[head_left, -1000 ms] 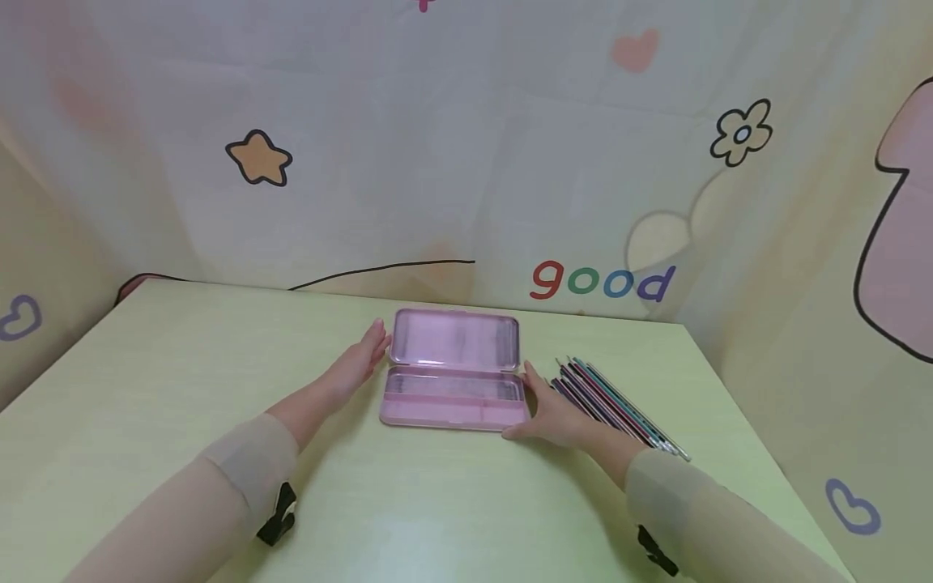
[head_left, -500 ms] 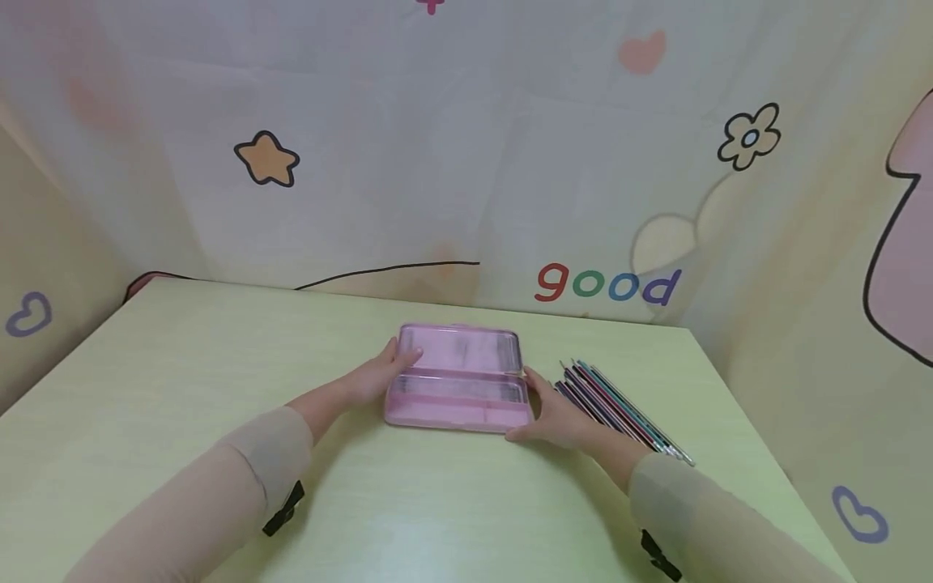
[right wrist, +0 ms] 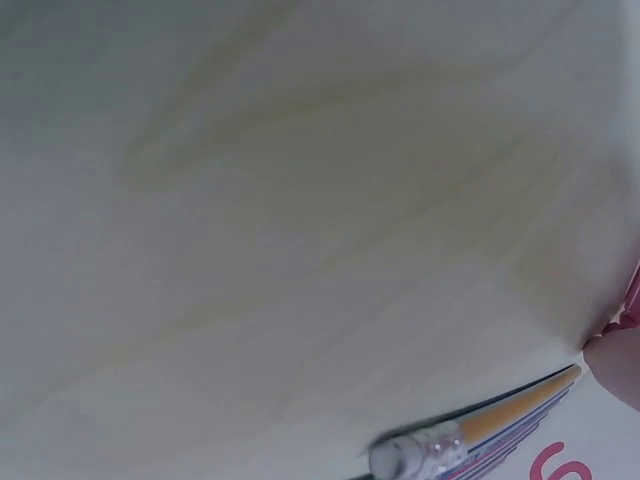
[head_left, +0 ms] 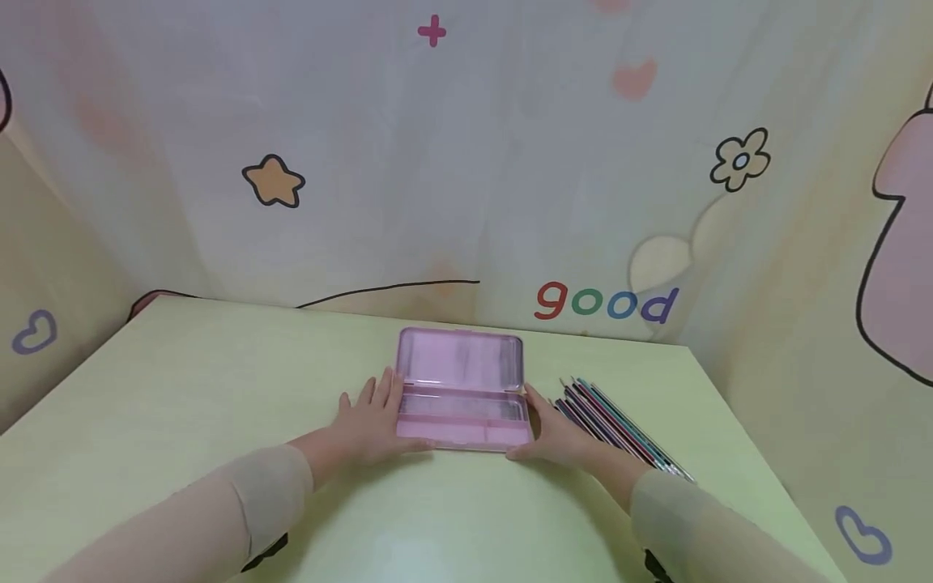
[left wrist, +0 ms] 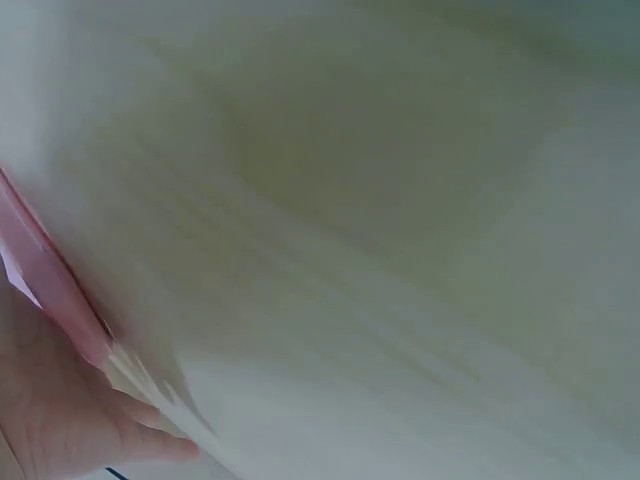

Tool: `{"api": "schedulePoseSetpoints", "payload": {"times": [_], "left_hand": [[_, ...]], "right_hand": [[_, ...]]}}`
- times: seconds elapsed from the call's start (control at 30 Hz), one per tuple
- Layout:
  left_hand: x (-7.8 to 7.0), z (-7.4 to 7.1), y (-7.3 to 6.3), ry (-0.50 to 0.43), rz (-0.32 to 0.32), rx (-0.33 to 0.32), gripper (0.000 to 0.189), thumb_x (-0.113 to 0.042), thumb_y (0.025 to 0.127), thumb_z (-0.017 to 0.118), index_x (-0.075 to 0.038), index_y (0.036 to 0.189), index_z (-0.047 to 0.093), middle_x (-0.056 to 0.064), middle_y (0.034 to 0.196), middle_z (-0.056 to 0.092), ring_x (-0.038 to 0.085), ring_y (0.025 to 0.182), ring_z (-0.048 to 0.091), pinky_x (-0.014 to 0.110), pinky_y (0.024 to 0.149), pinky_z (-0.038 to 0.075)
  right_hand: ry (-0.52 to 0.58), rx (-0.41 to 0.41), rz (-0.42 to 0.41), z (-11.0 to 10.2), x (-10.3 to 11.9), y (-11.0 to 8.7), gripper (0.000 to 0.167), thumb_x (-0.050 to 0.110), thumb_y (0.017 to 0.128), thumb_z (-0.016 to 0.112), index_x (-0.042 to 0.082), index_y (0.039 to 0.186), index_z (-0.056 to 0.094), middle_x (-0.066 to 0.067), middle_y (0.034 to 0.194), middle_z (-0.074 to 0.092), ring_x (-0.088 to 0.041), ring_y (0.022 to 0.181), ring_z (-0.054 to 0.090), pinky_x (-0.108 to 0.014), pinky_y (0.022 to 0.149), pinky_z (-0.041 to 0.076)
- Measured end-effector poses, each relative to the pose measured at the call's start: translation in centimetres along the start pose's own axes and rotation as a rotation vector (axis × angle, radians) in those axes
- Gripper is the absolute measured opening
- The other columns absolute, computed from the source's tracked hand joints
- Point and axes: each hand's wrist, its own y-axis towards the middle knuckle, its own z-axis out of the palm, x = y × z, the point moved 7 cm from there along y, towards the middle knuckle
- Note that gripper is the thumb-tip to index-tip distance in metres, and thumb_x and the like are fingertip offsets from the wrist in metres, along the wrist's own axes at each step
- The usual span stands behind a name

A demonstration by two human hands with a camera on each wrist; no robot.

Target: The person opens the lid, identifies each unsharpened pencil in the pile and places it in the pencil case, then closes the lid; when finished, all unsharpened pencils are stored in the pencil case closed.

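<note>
An open pink pencil case (head_left: 445, 433) lies on the table in the head view, its lid (head_left: 459, 360) folded back away from me. Divided compartments show in the base. My left hand (head_left: 364, 425) rests at the case's left side with fingers spread and fairly straight, the thumb along the front edge. In the left wrist view, the case's pink side (left wrist: 50, 285) runs along the left hand (left wrist: 60, 410). My right hand (head_left: 557, 437) holds the case's right end, thumb at the front corner and fingers on the side near the hinge. Only a fingertip (right wrist: 615, 362) shows in the right wrist view.
Several pencils (head_left: 619, 427) lie in a slanted bunch right of the case, partly behind the right forearm; their ends (right wrist: 415, 455) show in the right wrist view. The pale table (head_left: 219, 380) meets a printed cloth backdrop (head_left: 466, 202) at the back and sides.
My left hand came in from beside the lid, touched the lid's left edge, then moved down to the base's left side. The right hand stays at the case's right end. The view tilted slightly upward.
</note>
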Motion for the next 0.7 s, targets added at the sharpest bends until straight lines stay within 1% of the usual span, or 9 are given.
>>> {"api": "schedulePoseSetpoints", "payload": {"times": [0.13, 0.2, 0.23, 0.37, 0.43, 0.57, 0.7], "left_hand": [[0.3, 0.4, -0.1, 0.052, -0.017, -0.029, 0.123, -0.088, 0.068, 0.035, -0.001, 0.149, 0.004, 0.019, 0.154, 0.004, 0.041, 0.138, 0.008, 0.066, 0.102, 0.008], [0.5, 0.3, -0.3, 0.077, -0.018, -0.043, 0.121, -0.087, 0.069, 0.036, 0.000, 0.148, 0.009, 0.021, 0.153, 0.011, 0.042, 0.138, 0.011, 0.066, 0.103, 0.007], [0.5, 0.3, -0.3, 0.093, -0.018, -0.040, 0.120, -0.087, 0.069, 0.036, 0.001, 0.148, 0.011, 0.022, 0.152, 0.013, 0.042, 0.138, 0.012, 0.066, 0.103, 0.006], [0.3, -0.1, -0.7, 0.130, 0.007, -0.032, 0.115, -0.083, 0.073, 0.038, 0.002, 0.147, 0.017, 0.023, 0.150, 0.021, 0.042, 0.137, 0.014, 0.065, 0.104, 0.004], [0.1, -0.4, -0.8, 0.141, 0.020, -0.039, 0.113, -0.082, 0.075, 0.039, 0.003, 0.146, 0.018, 0.023, 0.149, 0.022, 0.042, 0.137, 0.015, 0.065, 0.104, 0.004], [0.0, -0.7, -0.9, 0.127, 0.012, -0.037, 0.111, -0.080, 0.076, 0.040, 0.004, 0.146, 0.018, 0.024, 0.148, 0.025, 0.044, 0.135, 0.020, 0.067, 0.102, 0.007], [0.3, -0.4, -0.7, 0.043, -0.012, 0.000, 0.110, -0.077, 0.077, 0.043, 0.003, 0.147, 0.015, 0.026, 0.148, 0.023, 0.048, 0.133, 0.020, 0.069, 0.100, 0.013]], "right_hand": [[0.016, -0.011, -0.021, 0.2, -0.2, -0.1, 0.111, 0.030, 0.067, 0.084, 0.010, 0.150, 0.012, -0.015, 0.148, 0.029, -0.033, 0.135, 0.026, -0.053, 0.108, 0.016], [0.019, -0.010, -0.023, 0.3, -0.2, -0.1, 0.111, 0.030, 0.068, 0.084, 0.010, 0.150, 0.012, -0.015, 0.148, 0.030, -0.033, 0.134, 0.027, -0.053, 0.108, 0.017], [0.020, -0.005, -0.021, 0.4, -0.2, -0.2, 0.111, 0.030, 0.068, 0.084, 0.010, 0.150, 0.012, -0.015, 0.148, 0.029, -0.033, 0.134, 0.027, -0.053, 0.108, 0.017], [0.005, 0.007, -0.004, 0.5, -0.2, -0.3, 0.110, 0.032, 0.069, 0.083, 0.012, 0.150, 0.012, -0.014, 0.149, 0.027, -0.033, 0.135, 0.026, -0.054, 0.107, 0.018], [0.001, 0.005, -0.009, 0.4, 0.0, -0.3, 0.110, 0.031, 0.069, 0.083, 0.012, 0.150, 0.012, -0.013, 0.149, 0.027, -0.033, 0.135, 0.026, -0.054, 0.107, 0.018], [0.001, 0.005, -0.030, 0.3, 0.3, -0.2, 0.110, 0.030, 0.069, 0.083, 0.011, 0.150, 0.011, -0.014, 0.149, 0.028, -0.032, 0.134, 0.027, -0.052, 0.108, 0.019], [0.021, 0.003, -0.039, 0.4, 0.3, -0.1, 0.110, 0.028, 0.069, 0.083, 0.009, 0.150, 0.011, -0.015, 0.148, 0.029, -0.032, 0.131, 0.031, -0.052, 0.107, 0.020]]}}
